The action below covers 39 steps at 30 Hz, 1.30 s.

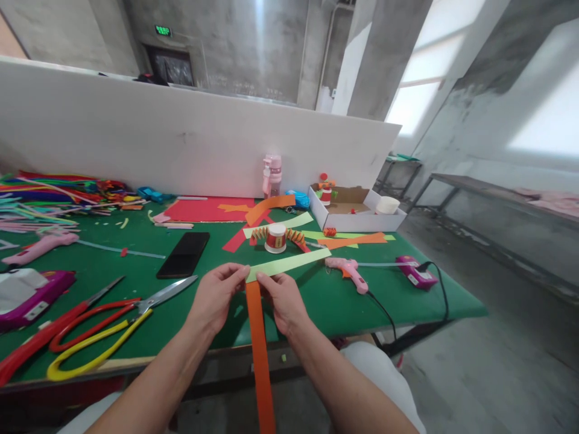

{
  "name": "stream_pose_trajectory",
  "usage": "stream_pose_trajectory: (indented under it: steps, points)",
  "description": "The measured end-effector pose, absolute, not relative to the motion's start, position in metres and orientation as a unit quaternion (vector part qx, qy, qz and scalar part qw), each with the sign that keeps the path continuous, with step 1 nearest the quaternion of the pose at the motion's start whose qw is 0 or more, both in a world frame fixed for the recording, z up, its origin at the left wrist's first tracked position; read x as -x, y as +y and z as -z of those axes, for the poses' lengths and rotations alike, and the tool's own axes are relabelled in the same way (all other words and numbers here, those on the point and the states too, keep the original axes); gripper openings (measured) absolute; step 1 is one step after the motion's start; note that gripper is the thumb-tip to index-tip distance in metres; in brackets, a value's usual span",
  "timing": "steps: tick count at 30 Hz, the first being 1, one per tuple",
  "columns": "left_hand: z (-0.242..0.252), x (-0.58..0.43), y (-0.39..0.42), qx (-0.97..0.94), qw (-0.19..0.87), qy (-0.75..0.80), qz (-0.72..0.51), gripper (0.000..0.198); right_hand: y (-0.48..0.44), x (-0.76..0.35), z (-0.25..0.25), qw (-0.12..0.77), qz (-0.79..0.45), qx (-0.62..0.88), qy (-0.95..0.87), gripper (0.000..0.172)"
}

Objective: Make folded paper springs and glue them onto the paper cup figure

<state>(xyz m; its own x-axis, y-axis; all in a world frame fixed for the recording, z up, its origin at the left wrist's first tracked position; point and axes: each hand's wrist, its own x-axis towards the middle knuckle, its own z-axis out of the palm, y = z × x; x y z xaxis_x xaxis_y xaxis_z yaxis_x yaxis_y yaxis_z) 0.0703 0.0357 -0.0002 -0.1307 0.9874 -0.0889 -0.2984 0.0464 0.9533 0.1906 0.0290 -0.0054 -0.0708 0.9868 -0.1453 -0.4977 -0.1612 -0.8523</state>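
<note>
My left hand (221, 294) pinches the left end of a pale green paper strip (294, 263), where it meets the top of an orange paper strip (259, 349). The two strips form a corner, green pointing right and orange hanging down past the table edge. Close by, my right hand (283, 297) has its thumb and fingers closed on the same joint. Beyond the hands stands a small paper cup (275, 239) with a red and gold band and folded orange and red paper arms on both sides.
Scissors (149, 307) and a black phone (183, 255) lie to the left. A pink glue gun (349, 270) with a cord rests at the right. Behind are a pink bottle (272, 175), a white box (335, 222), red paper (203, 210) and pipe cleaners (58, 196).
</note>
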Motion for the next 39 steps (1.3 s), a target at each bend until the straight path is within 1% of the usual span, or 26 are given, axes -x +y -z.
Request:
stream_pose_trajectory:
  steps: [4,8,10,12,14,16,18,19,22,27,30,35,39]
  points:
    - [-0.002,-0.072,0.035,-0.328,0.574,0.463,-0.59,0.04,0.029,-0.188,0.008,0.587,-0.637,0.378,-0.327,0.027]
    - [-0.003,-0.075,0.034,-0.314,0.579,0.469,-0.589,0.043,0.028,-0.185,0.009,0.574,-0.666,0.362,-0.31,0.027]
    - [-0.003,-0.074,0.034,-0.327,0.575,0.471,-0.584,0.043,0.028,-0.186,0.008,0.571,-0.669,0.365,-0.306,0.024]
    - [-0.003,-0.07,0.033,-0.36,0.542,0.485,-0.584,0.042,0.029,-0.188,0.007,0.583,-0.658,0.371,-0.299,0.022]
    - [-0.004,-0.061,0.032,-0.44,0.441,0.513,-0.59,0.037,0.032,-0.191,0.005,0.595,-0.651,0.375,-0.286,0.021]
    - [-0.004,-0.052,0.032,-0.567,0.28,0.514,-0.58,0.026,0.035,-0.194,0.004,0.599,-0.652,0.377,-0.271,0.021]
    - [-0.001,-0.045,0.033,-0.688,0.128,0.464,-0.543,0.013,0.037,-0.196,0.004,0.6,-0.656,0.378,-0.259,0.02]
    - [0.001,-0.043,0.033,-0.731,0.073,0.434,-0.522,0.011,0.038,-0.197,0.004,0.6,-0.66,0.376,-0.252,0.02]
    - [0.009,-0.044,0.034,-0.793,-0.03,0.381,-0.475,0.015,0.038,-0.196,0.003,0.598,-0.675,0.368,-0.225,0.02]
    - [0.017,-0.05,0.035,-0.81,-0.146,0.364,-0.436,0.017,0.035,-0.194,0.0,0.594,-0.692,0.355,-0.205,0.019]
    - [0.017,-0.049,0.036,-0.815,-0.159,0.353,-0.43,0.016,0.034,-0.194,0.001,0.599,-0.685,0.352,-0.219,0.017]
    - [0.017,-0.047,0.039,-0.808,-0.109,0.36,-0.454,0.014,0.031,-0.194,0.003,0.6,-0.664,0.374,-0.243,0.015]
    - [0.017,-0.045,0.041,-0.811,-0.096,0.352,-0.457,0.012,0.03,-0.194,0.004,0.604,-0.65,0.378,-0.264,0.017]
